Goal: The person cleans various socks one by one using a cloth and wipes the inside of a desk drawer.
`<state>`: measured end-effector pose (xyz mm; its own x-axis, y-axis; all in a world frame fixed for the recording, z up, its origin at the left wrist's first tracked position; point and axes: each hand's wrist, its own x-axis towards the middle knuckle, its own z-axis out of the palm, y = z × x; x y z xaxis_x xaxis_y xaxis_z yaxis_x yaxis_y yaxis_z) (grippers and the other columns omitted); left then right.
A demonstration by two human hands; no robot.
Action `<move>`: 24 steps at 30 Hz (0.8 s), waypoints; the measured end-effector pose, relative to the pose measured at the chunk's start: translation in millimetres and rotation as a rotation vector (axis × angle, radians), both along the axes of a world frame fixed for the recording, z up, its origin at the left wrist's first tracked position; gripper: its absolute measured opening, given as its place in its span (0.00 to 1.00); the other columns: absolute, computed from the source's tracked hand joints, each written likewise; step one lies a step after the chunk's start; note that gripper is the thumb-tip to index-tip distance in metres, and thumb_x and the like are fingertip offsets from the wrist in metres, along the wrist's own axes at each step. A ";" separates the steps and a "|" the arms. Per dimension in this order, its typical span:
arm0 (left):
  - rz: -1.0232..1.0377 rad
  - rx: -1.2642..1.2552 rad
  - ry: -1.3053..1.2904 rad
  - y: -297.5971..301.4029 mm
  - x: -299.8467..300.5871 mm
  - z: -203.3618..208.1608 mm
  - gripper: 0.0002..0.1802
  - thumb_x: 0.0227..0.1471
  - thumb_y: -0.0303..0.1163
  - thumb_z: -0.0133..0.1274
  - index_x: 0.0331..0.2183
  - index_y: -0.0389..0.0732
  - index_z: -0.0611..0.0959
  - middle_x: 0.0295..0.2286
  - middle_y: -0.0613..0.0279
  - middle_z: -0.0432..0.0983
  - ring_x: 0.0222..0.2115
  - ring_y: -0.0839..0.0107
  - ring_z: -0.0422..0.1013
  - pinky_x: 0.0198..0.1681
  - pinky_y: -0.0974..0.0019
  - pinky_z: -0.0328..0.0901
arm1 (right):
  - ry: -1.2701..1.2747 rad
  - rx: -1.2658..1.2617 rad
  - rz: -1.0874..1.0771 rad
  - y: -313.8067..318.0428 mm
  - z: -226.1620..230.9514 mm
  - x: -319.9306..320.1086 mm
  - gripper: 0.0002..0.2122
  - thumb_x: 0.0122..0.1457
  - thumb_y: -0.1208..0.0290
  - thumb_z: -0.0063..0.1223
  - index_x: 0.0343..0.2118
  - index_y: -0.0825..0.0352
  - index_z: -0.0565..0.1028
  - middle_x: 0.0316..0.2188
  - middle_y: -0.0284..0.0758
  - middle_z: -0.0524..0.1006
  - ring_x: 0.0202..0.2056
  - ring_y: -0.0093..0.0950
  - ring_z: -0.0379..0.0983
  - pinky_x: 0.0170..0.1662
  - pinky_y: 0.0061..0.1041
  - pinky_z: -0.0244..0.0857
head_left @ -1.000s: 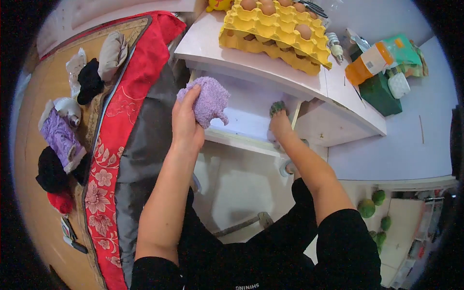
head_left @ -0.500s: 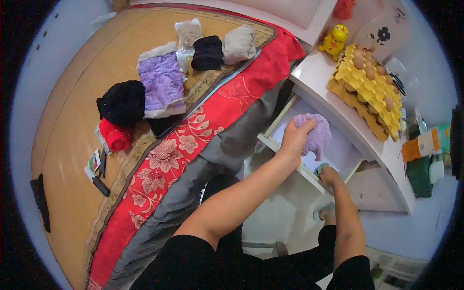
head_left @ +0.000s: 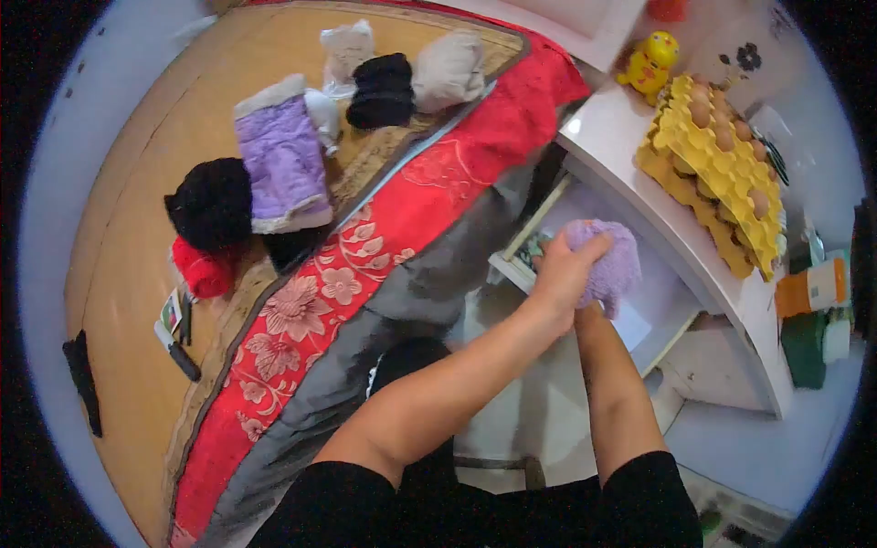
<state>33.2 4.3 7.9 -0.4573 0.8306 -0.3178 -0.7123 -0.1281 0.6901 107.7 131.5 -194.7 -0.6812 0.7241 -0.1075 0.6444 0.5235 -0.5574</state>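
Observation:
My left hand (head_left: 568, 274) is closed on a fuzzy purple cloth (head_left: 618, 263), which bunches up over the open drawer (head_left: 674, 343). Beneath it, my right forearm (head_left: 614, 384) reaches into the drawer. The right hand is mostly hidden behind the left, so its grip does not show. In the drawer's left corner, close to where the right hand reaches, lies a small green patterned piece (head_left: 532, 248), perhaps cloth. A pale sheet (head_left: 632, 326) rests on the drawer's bottom.
Yellow egg trays (head_left: 708, 173) with brown eggs and a yellow toy figure (head_left: 650, 66) stand on the white desktop (head_left: 610, 123). On the bed (head_left: 137, 265) lie a purple-and-white textile (head_left: 281, 160), black bundles (head_left: 208, 203), a red roll (head_left: 203, 268) and a beige bundle (head_left: 449, 71).
My right hand has moved left and away from me, from the drawer's front edge to behind my left hand. The left hand, still holding the purple cloth, has shifted slightly right.

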 end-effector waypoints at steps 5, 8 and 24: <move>0.023 0.105 -0.074 -5.9 -14.9 6.7 0.12 0.47 0.28 0.52 0.36 0.38 0.74 0.31 0.63 0.73 0.33 0.73 0.70 0.37 0.68 0.65 | 0.728 -0.438 -0.160 71.8 -43.4 -8.7 0.18 0.48 0.63 0.50 0.44 0.60 0.70 0.43 0.42 0.71 0.45 0.37 0.66 0.49 0.32 0.60; 0.102 0.063 -0.010 -16.8 -37.7 2.8 0.12 0.49 0.29 0.50 0.38 0.37 0.75 0.32 0.62 0.74 0.34 0.72 0.70 0.39 0.69 0.65 | -0.248 0.101 -0.237 79.9 43.9 -3.7 0.25 0.53 0.57 0.46 0.53 0.63 0.61 0.55 0.43 0.60 0.55 0.40 0.56 0.53 0.35 0.56; -0.052 0.113 -0.042 4.2 -3.9 -4.6 0.12 0.50 0.30 0.50 0.38 0.37 0.73 0.33 0.62 0.72 0.33 0.72 0.70 0.36 0.68 0.66 | -0.266 0.171 -0.280 23.1 23.8 178.1 0.11 0.50 0.71 0.48 0.35 0.70 0.73 0.36 0.48 0.74 0.39 0.44 0.71 0.43 0.37 0.65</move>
